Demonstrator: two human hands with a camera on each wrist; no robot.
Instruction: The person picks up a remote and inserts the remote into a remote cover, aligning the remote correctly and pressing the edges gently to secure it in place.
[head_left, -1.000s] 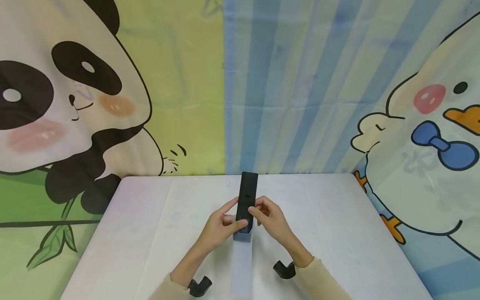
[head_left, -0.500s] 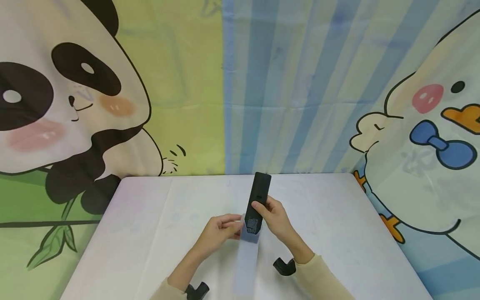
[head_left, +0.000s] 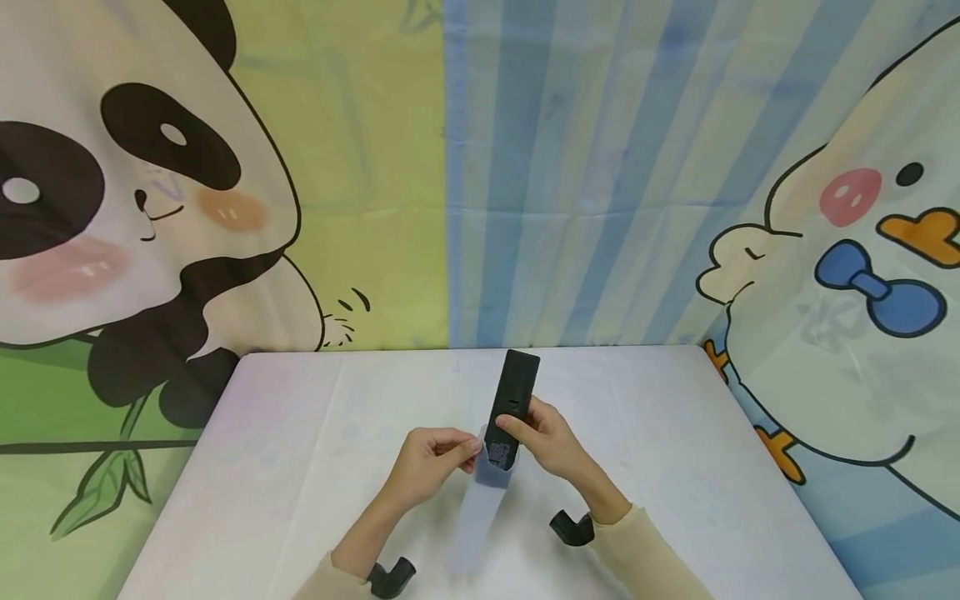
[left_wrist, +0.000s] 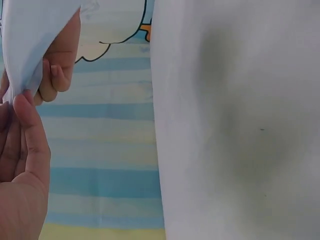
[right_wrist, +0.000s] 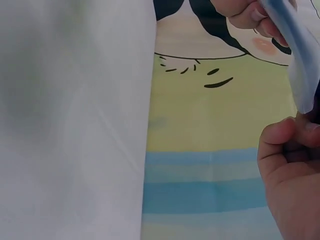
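A black remote control [head_left: 512, 400] stands tilted over the white table [head_left: 300, 467], its lower end inside the mouth of a translucent pale blue sleeve [head_left: 480, 508]. My right hand [head_left: 542, 435] grips the remote around its middle. My left hand [head_left: 435, 460] pinches the sleeve's upper left edge beside the remote. In the left wrist view the sleeve [left_wrist: 25, 45] is pinched between thumb and fingers [left_wrist: 30, 135]. The right wrist view shows the sleeve's edge [right_wrist: 295, 60] and my curled right fingers [right_wrist: 290, 165].
Black wrist camera mounts [head_left: 570, 528] sit at both wrists. A cartoon backdrop with a panda [head_left: 135, 208] and a duck [head_left: 862, 250] hangs behind the table. The table's far edge runs just behind the remote.
The remote has tilted right and its lower end has gone into the sleeve's mouth. My left hand has moved off the remote to the sleeve's edge.
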